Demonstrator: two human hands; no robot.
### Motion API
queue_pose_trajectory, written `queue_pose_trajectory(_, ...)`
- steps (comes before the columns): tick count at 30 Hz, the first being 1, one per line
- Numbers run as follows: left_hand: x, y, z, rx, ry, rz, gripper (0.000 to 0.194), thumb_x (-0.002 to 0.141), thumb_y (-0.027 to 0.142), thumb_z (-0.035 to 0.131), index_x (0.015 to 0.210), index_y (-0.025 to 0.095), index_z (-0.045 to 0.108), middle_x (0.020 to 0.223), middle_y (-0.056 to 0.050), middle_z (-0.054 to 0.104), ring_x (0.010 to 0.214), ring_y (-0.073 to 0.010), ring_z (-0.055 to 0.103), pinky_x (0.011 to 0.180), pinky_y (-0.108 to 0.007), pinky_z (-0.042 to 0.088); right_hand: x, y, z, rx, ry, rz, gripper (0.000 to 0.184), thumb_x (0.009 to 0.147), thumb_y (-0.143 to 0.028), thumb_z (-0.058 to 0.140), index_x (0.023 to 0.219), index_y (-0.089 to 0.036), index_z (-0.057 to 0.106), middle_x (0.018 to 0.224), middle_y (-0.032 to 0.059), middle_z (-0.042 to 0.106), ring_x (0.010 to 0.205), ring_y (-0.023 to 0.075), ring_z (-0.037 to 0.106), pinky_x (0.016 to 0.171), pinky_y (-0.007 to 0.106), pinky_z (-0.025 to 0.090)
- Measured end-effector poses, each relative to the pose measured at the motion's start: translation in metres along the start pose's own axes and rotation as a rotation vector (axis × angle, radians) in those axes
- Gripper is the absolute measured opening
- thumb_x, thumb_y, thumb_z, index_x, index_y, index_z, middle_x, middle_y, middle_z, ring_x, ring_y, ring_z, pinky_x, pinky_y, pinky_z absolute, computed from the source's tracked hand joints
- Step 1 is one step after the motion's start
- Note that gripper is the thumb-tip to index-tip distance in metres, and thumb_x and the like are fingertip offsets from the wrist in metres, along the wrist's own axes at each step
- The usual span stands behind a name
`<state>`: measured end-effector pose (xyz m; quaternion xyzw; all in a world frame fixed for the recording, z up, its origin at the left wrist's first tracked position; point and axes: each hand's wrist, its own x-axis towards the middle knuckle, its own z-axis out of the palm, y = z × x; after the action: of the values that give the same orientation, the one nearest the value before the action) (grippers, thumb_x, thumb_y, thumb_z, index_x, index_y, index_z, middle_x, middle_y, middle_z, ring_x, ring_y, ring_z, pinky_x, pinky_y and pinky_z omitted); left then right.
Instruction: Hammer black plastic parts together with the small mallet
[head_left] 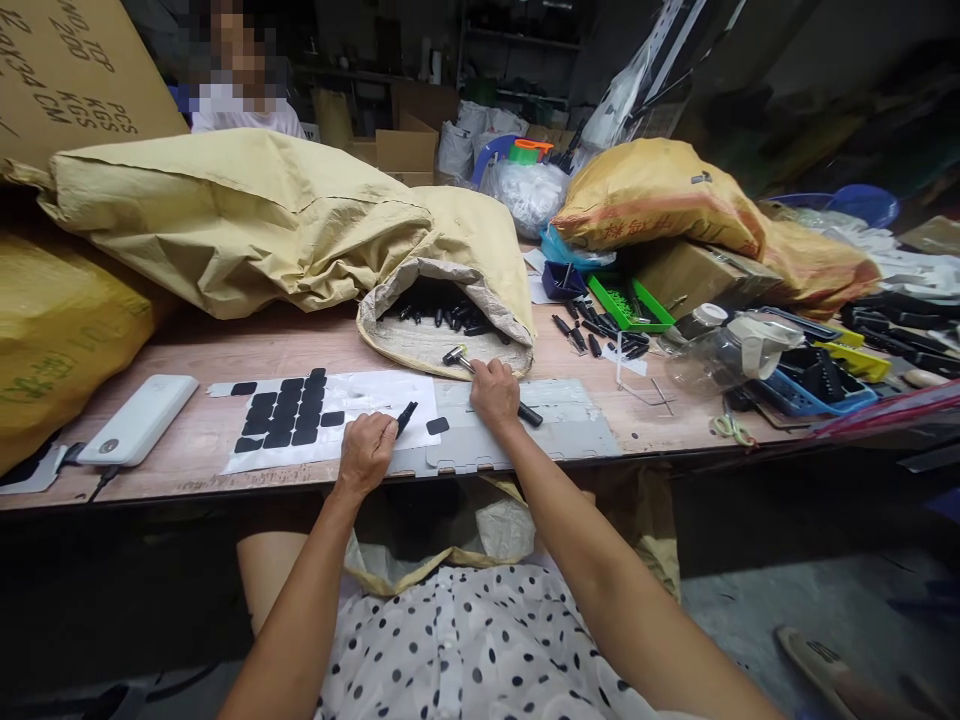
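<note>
My left hand (367,450) is closed round a small black plastic part (406,416) near the table's front edge. It sits just right of a white sheet (375,395) carrying several black square pads (289,412). One loose black pad (437,425) lies on a grey mat (555,425). My right hand (493,390) grips a small hammer with a metal head (454,354) and black handle (529,415), resting on that mat. Right behind it a tan paper sack (247,215) lies on its side, its open mouth showing several black parts (442,315).
A white power bank (139,418) lies at the left. A green tray (626,305), loose black parts (592,335), a clear plastic bottle (712,350), blue and yellow bins (825,375) and a yellow sack (660,195) crowd the right. Another person (240,90) sits behind the sack.
</note>
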<state>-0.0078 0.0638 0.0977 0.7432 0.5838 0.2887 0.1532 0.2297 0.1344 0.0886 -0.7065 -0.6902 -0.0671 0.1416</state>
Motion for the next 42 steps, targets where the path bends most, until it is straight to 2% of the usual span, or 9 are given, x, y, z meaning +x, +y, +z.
queue_pose_trajectory(7,-0.066,0.026,-0.006,-0.324,-0.224,0.176,0.031,0.098,0.041,0.044,0.093,0.023,0.069,0.078,-0.003,0.070,0.070,-0.0187,0.065,0.068,-0.029,0.051,0.000,-0.004,-0.001,-0.011,-0.013,0.013,0.036,0.099,-0.018,0.047,0.127,-0.024,0.069,0.105,0.0108,0.061,0.095,0.0255,0.047,0.074,0.032,0.033)
queue_pose_trajectory(11,-0.096,0.018,0.018,-0.130,-0.456,-0.038,0.032,0.098,0.039,0.042,0.098,0.024,0.071,0.077,-0.003,0.074,0.071,-0.0218,0.070,0.070,-0.031,0.052,0.001,-0.004,-0.001,-0.007,-0.027,0.024,0.037,0.099,-0.018,0.046,0.126,-0.025,0.069,0.106,0.0110,0.061,0.096,0.0259,0.047,0.075,0.033,0.033)
queue_pose_trajectory(15,-0.096,0.011,0.026,0.104,-0.673,-0.241,0.030,0.090,0.030,0.051,0.107,0.021,0.074,0.092,-0.011,0.079,0.093,-0.0317,0.075,0.078,-0.037,0.054,0.000,-0.005,0.000,-0.016,-0.021,0.024,0.037,0.099,-0.018,0.046,0.128,-0.025,0.068,0.106,0.0108,0.060,0.095,0.0258,0.046,0.075,0.033,0.033)
queue_pose_trajectory(20,-0.065,0.037,-0.004,-0.271,-0.846,-0.115,0.028,0.085,0.040,0.058,0.101,0.026,0.075,0.071,-0.001,0.074,0.068,-0.0250,0.069,0.065,-0.034,0.051,-0.001,-0.005,0.000,-0.015,-0.008,0.023,0.035,0.099,-0.017,0.046,0.125,-0.024,0.069,0.104,0.0108,0.060,0.095,0.0257,0.046,0.074,0.033,0.033)
queue_pose_trajectory(23,-0.020,0.052,-0.021,-0.482,-0.730,-0.075,0.035,0.084,0.051,0.063,0.102,0.024,0.076,0.065,0.001,0.068,0.059,-0.0191,0.062,0.060,-0.030,0.049,-0.002,-0.005,0.000,-0.010,0.004,0.008,0.034,0.099,-0.017,0.046,0.122,-0.024,0.070,0.102,0.0110,0.060,0.094,0.0257,0.046,0.074,0.033,0.033)
queue_pose_trajectory(30,0.145,0.031,-0.023,-0.208,0.240,-0.270,0.033,0.086,0.033,0.059,0.111,0.017,0.075,0.104,-0.009,0.075,0.099,-0.0244,0.067,0.089,-0.034,0.055,-0.005,-0.004,-0.001,-0.015,0.019,-0.009,0.032,0.096,-0.016,0.050,0.121,-0.023,0.069,0.099,0.0099,0.060,0.093,0.0255,0.046,0.074,0.033,0.032)
queue_pose_trajectory(32,0.183,0.025,-0.017,-0.152,0.241,-0.304,0.031,0.084,0.029,0.058,0.105,0.016,0.076,0.105,-0.009,0.076,0.101,-0.0243,0.068,0.093,-0.033,0.054,-0.006,-0.004,-0.001,-0.019,0.022,-0.017,0.031,0.095,-0.016,0.051,0.120,-0.023,0.069,0.099,0.0095,0.060,0.092,0.0252,0.046,0.074,0.033,0.033)
queue_pose_trajectory(37,0.226,0.020,0.013,-0.090,-0.049,-0.381,0.032,0.085,0.025,0.053,0.104,0.015,0.077,0.109,-0.013,0.077,0.102,-0.0293,0.070,0.092,-0.037,0.054,-0.010,-0.005,-0.001,-0.024,0.053,-0.031,0.031,0.094,-0.014,0.052,0.118,-0.022,0.069,0.096,0.0085,0.060,0.091,0.0247,0.047,0.075,0.033,0.034)
queue_pose_trajectory(42,0.239,0.003,0.040,0.089,0.133,-0.348,0.045,0.091,0.026,0.046,0.127,0.009,0.066,0.143,-0.028,0.058,0.130,-0.0416,0.056,0.108,-0.053,0.044,-0.016,-0.002,0.003,-0.022,0.105,-0.068,0.032,0.092,-0.014,0.053,0.118,-0.023,0.069,0.093,0.0075,0.058,0.089,0.0247,0.046,0.076,0.034,0.035)
